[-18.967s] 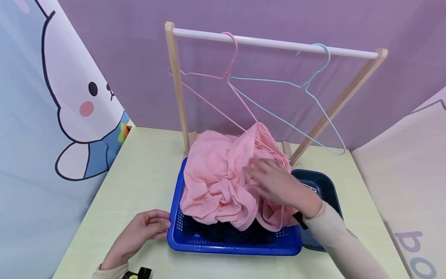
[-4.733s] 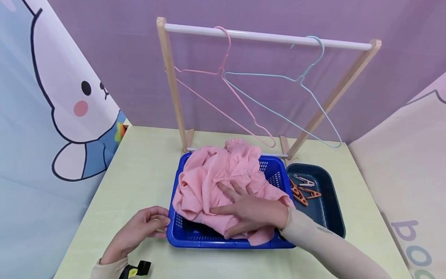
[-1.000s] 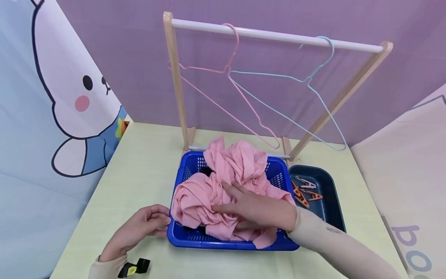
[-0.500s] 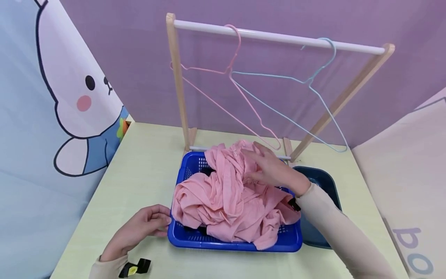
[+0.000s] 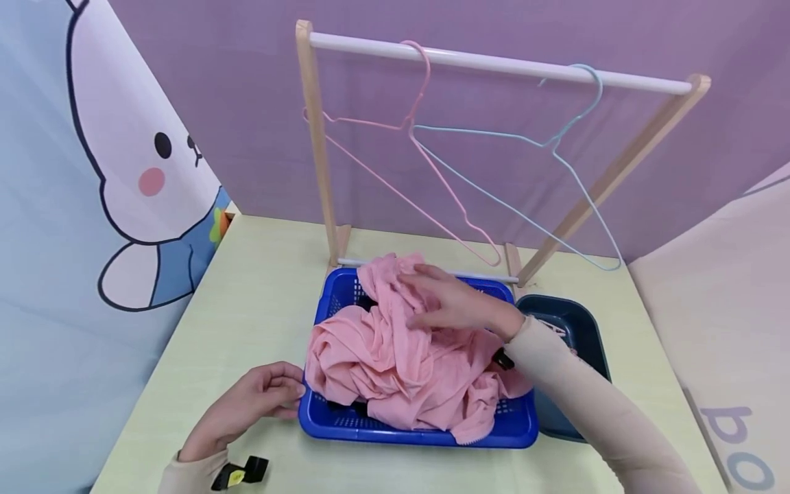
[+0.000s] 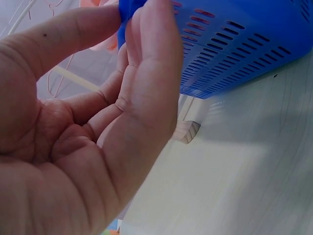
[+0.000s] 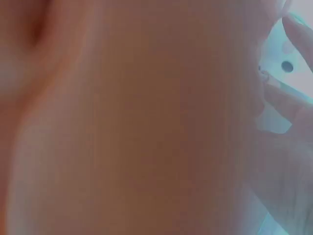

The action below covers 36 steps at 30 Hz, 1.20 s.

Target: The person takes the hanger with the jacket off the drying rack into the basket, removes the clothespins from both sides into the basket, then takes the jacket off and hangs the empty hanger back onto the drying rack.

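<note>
A crumpled pink garment [image 5: 370,357] lies heaped in the blue plastic basket [image 5: 420,437], draping over its front and right sides. My left hand [image 5: 249,405] pinches the basket's left rim between thumb and fingers; the left wrist view shows the same hand [image 6: 112,103] at the blue rim [image 6: 126,10]. My right hand [image 5: 457,302] rests on the back part of the garment, fingers spread and pointing left. In the right wrist view, the pink cloth [image 7: 142,127] fills most of the picture, blurred, with my fingers [image 7: 288,105] at the right edge.
Behind the basket stands a wooden rack with a white rail [image 5: 494,62], holding a pink hanger [image 5: 410,122] and a light blue hanger [image 5: 552,140]. A dark tray [image 5: 589,336] with clothespins, partly hidden by my right sleeve, sits right of the basket. Dark cloth [image 5: 365,302] shows under the garment.
My right hand has lifted from the garment's front part to its back, then moved left, pushing the top folds left. Earlier the cloth lay spread wider; now it is bunched. My left hand has stayed put.
</note>
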Motion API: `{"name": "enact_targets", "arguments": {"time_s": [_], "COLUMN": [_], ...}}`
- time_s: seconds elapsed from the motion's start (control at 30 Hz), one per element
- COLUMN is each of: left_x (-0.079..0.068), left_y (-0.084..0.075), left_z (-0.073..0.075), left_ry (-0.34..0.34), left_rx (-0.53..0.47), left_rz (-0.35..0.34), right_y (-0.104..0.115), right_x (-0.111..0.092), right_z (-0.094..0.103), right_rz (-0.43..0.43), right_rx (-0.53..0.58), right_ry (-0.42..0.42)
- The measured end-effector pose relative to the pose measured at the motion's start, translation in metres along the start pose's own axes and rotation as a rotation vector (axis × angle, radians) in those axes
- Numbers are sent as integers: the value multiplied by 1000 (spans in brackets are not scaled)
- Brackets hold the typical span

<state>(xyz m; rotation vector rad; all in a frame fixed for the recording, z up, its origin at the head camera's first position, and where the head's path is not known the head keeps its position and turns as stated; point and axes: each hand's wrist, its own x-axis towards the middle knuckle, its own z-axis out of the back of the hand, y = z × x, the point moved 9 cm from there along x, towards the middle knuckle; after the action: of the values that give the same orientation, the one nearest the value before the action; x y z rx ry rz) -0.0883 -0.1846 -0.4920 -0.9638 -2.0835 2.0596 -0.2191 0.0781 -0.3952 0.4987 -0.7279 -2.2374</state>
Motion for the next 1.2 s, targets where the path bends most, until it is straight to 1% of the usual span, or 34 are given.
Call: {"name": "enact_targets", "arguments": {"time_s": [0.13,0.2,0.3,0.4,0.5,0.63,0.73,0.87,1.0,1.07,1.2], "left_x": [0,0,0,0,0,1,1,2,2,1,1], "left_y": [1,1,0,-1,-1,0,1,2,1,2,2], "left_z": [0,1,2,3,3,1,0,0,0,0,-1], "left_ry": [5,5,4,3,2,4,0,-10,-5,0,7], "left_rx": [1,2,8,18,22,10,1,-1,-2,-2,-1], "left_rz": [-12,-14,-13,-14,-14,-7,3,12,4,-7,-21], "right_y": [27,39,55,68,72,66,60,53,55,61,77], "right_x": [-2,-8,-18,-25,-26,-22,-17,-13,-12,-14,-23], "right_z": [-23,-35,-54,-74,-91,-104,-111,-118,-117,-110,-89], "right_rz": [82,98,111,117,123,113,87,47,42,71,107], "right_rx": [-36,-54,-120,-242,-391,-576,-642,-665,-698,-702,-655], "right_ry": [122,184,261,332,376,365,333,314,302,273,256]}}
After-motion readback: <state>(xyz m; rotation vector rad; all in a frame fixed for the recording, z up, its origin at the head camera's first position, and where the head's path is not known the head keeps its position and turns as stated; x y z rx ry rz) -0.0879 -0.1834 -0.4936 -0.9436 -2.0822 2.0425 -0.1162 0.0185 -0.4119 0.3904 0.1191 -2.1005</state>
